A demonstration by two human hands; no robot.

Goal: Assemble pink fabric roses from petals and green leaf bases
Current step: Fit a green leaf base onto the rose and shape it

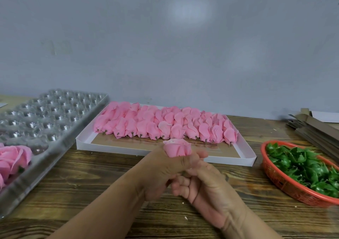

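- Nearest, the left hand [157, 172] and right hand [203, 182] meet above the table [91, 180], fingers curled together.
- The left hand grips a pink rose bud [177, 148] upright, petals pointing up and away, its lower end hidden in the fist; the right hand pinches just beneath, though what it holds I cannot tell.
- The basket of green leaf bases [300, 167] lies to the right, nearer the right hand.
- Farther off, the white tray [245, 156] holds rows of buds lying flat with stems toward the person.
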